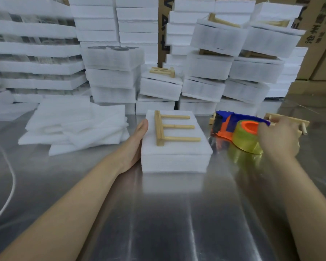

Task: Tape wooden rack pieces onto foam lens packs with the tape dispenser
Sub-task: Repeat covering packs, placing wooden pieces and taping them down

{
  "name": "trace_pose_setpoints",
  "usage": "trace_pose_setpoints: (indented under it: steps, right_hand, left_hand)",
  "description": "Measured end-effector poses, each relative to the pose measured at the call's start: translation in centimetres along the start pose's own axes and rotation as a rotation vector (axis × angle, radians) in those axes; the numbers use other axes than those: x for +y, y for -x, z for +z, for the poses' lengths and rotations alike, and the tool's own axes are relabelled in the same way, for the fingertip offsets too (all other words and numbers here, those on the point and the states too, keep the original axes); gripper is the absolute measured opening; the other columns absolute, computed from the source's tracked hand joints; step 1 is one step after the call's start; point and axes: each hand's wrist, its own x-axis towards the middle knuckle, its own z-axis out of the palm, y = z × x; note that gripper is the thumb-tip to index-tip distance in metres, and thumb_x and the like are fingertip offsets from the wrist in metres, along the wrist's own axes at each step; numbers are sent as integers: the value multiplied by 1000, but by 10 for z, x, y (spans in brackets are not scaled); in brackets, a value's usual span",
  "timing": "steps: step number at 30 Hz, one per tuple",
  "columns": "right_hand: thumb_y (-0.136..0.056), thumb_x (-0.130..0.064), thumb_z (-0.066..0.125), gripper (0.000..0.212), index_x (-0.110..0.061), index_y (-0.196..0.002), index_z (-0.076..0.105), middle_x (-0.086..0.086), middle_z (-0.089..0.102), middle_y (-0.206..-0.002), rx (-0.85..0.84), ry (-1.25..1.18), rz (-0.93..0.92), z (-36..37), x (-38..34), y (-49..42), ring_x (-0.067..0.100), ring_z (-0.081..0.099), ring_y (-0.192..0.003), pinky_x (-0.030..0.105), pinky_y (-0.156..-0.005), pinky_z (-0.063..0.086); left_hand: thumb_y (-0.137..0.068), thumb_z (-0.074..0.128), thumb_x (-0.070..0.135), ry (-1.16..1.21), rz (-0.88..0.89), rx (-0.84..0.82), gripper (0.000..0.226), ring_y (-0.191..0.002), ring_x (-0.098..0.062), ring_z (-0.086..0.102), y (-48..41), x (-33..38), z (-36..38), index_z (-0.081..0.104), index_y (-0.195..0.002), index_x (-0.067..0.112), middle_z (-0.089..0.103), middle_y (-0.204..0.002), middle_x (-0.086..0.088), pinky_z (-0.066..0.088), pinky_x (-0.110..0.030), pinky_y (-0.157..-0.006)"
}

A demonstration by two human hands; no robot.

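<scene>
- Shiny metal table (158,213) in a packing room, smooth and reflective; behind it, tall stacks of white foam packs (113,76) and brown cardboard boxes (324,34); loose foam sheets (73,125) at the left.
- Foam pack (175,153) in the middle of the table: white, rectangular, built in layers, slightly fuzzy on the surface. Probably very light and soft, and easy to push on the slick metal. Better steadied from the side than squeezed, with lenses inside possibly fragile.
- Wooden rack piece (159,129) lying flat on top of the pack, with no tape visible yet: a pale bar with three round pegs pointing right. Stiff and light, likely to slide off if the pack is tilted.
- Left hand (137,140) flat against the left side of the pack, fingers straight, pressing and not clasping.
- Tape dispenser (239,117) just right of the pack: hard plastic, blue handle, orange body, yellowish clear tape roll (243,142), toothed blade toward the pack. Best taken by the handle, away from the blade.
- Right hand (279,136) at the rear of the dispenser, over the roll; blurred, so impossible to tell if closed on it.
</scene>
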Motion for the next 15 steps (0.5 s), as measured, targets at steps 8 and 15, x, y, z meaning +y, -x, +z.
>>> trace_pose_setpoints:
  steps: [8,15]
  right_hand:
    - [-90,-44,56,65,-4,-139,37,8,43,-124,-251,-395,426,14,18,-16,29,63,-68,32,-51,58]
    - [-92,-31,50,54,-5,-139,40,16,50,-134,-252,-749,408,20,18,-14,30,65,-78,32,-54,55]
  left_hand:
    - [-92,37,60,6,26,-15,60,-126,-13,53,-1,-2,-2,41,-144,29,57,-137,6,35,-38,-111]
    - [-91,31,64,-39,40,43,64,-132,-11,47,-3,3,-11,47,-140,26,50,-143,5,38,-33,-106]
